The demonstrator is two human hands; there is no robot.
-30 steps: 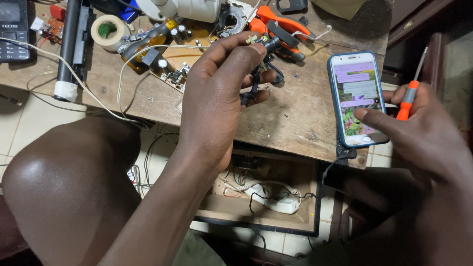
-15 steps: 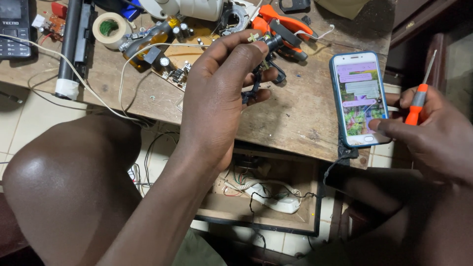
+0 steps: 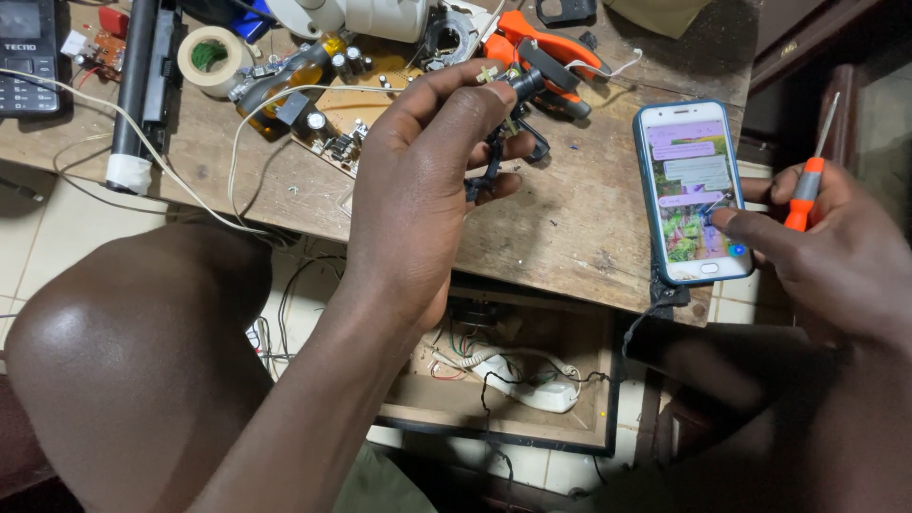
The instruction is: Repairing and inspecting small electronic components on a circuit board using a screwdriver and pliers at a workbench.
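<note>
Centrally, left hand [image 3: 418, 180] raised over the worn wooden tabletop [image 3: 570, 228], wrist bent, fingers [image 3: 475, 100] pinching a small black component [image 3: 503, 142] just near the orange pliers [image 3: 537, 52]. Below the tabletop, an open wooden drawer [image 3: 589, 418] holds a white power strip [image 3: 522, 385] and tangled wires. Right hand [image 3: 836, 256] grips an orange-handled screwdriver [image 3: 807, 185], forefinger touching the screen of a blue-cased smartphone [image 3: 692, 195] lying flat at the near right edge.

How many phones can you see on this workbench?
2. A smartphone with a lit screen lies at the bench's right edge under the right hand's fingertip. A dark keypad phone sits at the far left corner, partly cut off. Clutter could hide others.
</note>
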